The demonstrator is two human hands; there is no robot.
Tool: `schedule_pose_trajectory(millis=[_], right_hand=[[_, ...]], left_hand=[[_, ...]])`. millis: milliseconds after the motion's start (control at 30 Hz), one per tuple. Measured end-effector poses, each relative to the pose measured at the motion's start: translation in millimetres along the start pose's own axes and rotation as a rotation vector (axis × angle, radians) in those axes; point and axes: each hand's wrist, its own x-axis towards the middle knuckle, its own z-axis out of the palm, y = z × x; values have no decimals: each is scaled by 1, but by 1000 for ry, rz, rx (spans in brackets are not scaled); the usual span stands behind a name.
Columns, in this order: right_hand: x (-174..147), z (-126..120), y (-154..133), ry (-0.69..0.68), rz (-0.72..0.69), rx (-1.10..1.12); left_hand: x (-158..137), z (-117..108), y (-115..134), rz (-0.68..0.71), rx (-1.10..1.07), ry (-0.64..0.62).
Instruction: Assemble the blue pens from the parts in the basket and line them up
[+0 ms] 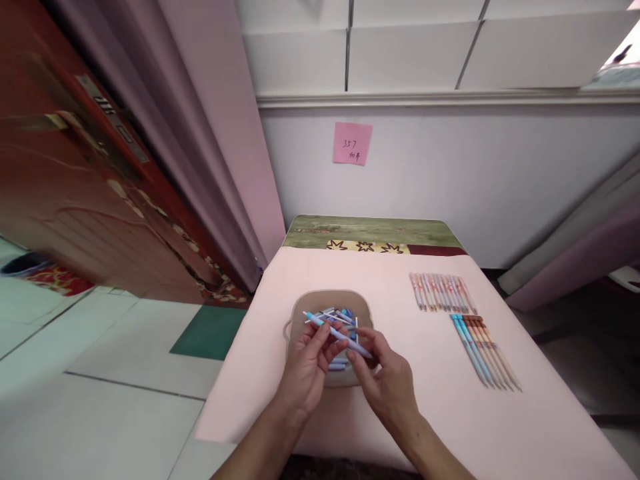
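Note:
A light-blue pen (336,332) is held slantwise between both hands, above a beige plastic basin (327,297). Its brighter blue end points to the upper left. My left hand (311,360) pinches the upper part of the barrel between thumb and fingers. Around the lower right end, the fingers of my right hand (386,370) are closed. Loose blue and white pen parts (345,315) lie in the basin beneath, partly hidden by the hands.
On the pink-covered table (260,347), a row of clear patterned pens (443,292) lies at the right. Nearer me is a row of blue-topped and brown-topped pens (484,352). A pink note (353,143) sticks to the wall; a red-brown door (100,167) stands left.

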Motion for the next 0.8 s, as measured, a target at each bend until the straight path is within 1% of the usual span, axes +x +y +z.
schedule_pose_trajectory(millis=[100,267,467,533,633,733,800], right_hand=[[-2,2,1,32,-24,42],[-3,3,0,78,-44,26],[-3,-3,-3,15,10,7],[-3,-3,-2,-9,13,-3],[-3,-2,-1,-21,-19,-2],[-3,1,-1,29,-48,27],[-2,2,-1,60,-60,23]], left_hand=[[2,-1,3,10,7,43],[1,-4,3,-8,64,31],[-2,-3,2,1,142,3],[-2,-2,2,15,146,15],[-1,-2,2,35,123,59],[0,-2,2,44,107,92],[0,-1,3,47,118,91]])
